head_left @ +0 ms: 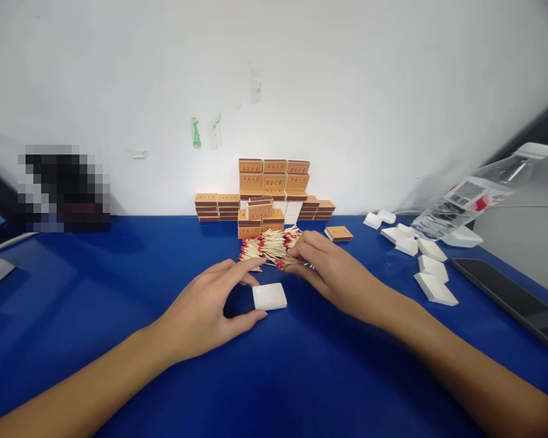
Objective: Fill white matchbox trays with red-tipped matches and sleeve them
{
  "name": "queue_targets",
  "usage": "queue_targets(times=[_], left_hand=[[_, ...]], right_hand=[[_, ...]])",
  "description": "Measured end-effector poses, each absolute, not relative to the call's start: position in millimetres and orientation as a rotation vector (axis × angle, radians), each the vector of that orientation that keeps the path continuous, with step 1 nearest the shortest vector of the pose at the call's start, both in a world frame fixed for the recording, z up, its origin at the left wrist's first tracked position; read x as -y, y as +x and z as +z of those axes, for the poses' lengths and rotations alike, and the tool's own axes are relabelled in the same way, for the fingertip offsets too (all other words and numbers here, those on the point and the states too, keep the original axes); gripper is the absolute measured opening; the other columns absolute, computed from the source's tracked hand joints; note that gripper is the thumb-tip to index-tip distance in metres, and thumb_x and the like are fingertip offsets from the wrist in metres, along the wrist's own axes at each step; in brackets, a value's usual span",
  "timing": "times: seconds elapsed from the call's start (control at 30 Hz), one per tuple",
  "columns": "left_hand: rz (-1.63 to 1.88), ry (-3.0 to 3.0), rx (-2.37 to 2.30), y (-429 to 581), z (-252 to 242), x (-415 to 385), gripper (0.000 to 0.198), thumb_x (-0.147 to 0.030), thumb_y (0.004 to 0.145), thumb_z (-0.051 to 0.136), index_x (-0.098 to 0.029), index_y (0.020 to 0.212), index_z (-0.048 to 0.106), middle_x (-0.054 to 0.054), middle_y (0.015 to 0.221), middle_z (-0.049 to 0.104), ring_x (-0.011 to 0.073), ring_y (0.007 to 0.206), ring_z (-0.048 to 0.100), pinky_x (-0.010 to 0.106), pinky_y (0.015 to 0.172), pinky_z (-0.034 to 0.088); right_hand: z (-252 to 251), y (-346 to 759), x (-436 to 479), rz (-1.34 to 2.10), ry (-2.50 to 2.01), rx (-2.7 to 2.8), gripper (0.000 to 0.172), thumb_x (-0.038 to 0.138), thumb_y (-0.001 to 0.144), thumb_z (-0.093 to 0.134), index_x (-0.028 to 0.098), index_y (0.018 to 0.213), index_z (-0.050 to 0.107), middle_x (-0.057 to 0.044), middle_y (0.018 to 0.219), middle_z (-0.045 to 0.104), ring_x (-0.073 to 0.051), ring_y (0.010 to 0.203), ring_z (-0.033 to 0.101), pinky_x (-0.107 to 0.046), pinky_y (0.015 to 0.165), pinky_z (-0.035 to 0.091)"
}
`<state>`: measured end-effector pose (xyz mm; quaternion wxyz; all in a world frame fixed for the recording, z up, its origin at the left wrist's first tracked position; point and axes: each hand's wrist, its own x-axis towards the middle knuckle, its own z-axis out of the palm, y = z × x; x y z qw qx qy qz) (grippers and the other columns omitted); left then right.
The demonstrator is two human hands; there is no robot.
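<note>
A small white matchbox tray (269, 296) lies on the blue table. My left hand (210, 301) curves around its left end, thumb at the near corner and a finger at the far corner, with the index finger stretched out above. Just beyond, a loose pile of red-headed matches (271, 244) is spread out. At the pile's right side my right hand (319, 261) is closed, pinching a small bunch of matches (292, 262) between thumb and fingers. Part of that bunch is hidden by the fingers.
Orange matchboxes (274, 182) are stacked against the wall; a single matchbox (338, 233) lies right of the pile. Several white trays (432, 267) are scattered at the right, near a tilted plastic bottle (475, 194) and a dark phone (506, 295). A pixelated dark object (68, 188) stands at left.
</note>
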<state>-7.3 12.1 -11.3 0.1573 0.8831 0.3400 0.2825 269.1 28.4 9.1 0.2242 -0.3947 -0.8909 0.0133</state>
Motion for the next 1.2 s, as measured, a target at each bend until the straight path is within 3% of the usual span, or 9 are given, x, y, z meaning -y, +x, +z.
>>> queue_targets(times=[0.17,0.33,0.5,0.97,1.2], left_hand=[[0.819,2.553,-0.972,-5.3,-12.3,-11.5,0.077,-0.032,0.091,0.081,-0.030,0.157,0.039,0.001,0.118,0.077,0.0246,0.114,0.070,0.045,0.104,0.056],[0.832,2.575,-0.959,-4.4,-11.8,-11.0,0.078,-0.031,0.091,0.081,-0.030,0.156,0.039,0.001,0.118,0.078,0.0247,0.113,0.071,0.044,0.102,0.056],[0.833,2.583,-0.962,-4.9,-11.9,-11.1,0.076,-0.031,0.091,0.081,-0.029,0.155,0.041,0.001,0.118,0.078,0.0242,0.112,0.070,0.043,0.103,0.055],[0.841,2.575,-0.932,-4.6,-8.2,-11.4,0.066,-0.027,0.093,0.079,-0.028,0.151,0.047,0.000,0.117,0.077,0.0216,0.105,0.069,0.039,0.098,0.056],[0.844,2.545,-0.949,-5.6,-8.7,-10.5,0.063,-0.028,0.094,0.078,-0.027,0.150,0.048,0.002,0.117,0.078,0.0226,0.108,0.070,0.041,0.099,0.057]], right_hand=[[4.3,246.0,-6.6,0.067,-1.040,2.536,0.010,0.021,0.107,0.057,0.016,0.101,0.062,-0.011,0.104,0.066,-0.025,0.095,0.065,-0.038,0.077,0.057],[2.0,243.9,-2.2,0.024,-0.992,2.607,0.007,0.019,0.104,0.061,0.014,0.104,0.066,-0.011,0.104,0.068,-0.027,0.097,0.066,-0.043,0.082,0.059],[9.0,251.8,-2.9,0.212,-1.050,2.580,0.012,0.025,0.107,0.059,0.018,0.112,0.067,-0.009,0.109,0.066,-0.024,0.094,0.067,-0.039,0.081,0.058],[6.2,250.6,-4.2,0.427,-1.089,2.418,0.010,0.019,0.106,0.060,0.019,0.100,0.068,-0.005,0.099,0.071,-0.019,0.087,0.066,-0.031,0.077,0.051],[12.4,251.3,-3.3,0.508,-1.116,2.416,0.013,0.016,0.105,0.059,0.021,0.105,0.072,-0.005,0.101,0.071,-0.019,0.090,0.067,-0.032,0.082,0.051]])
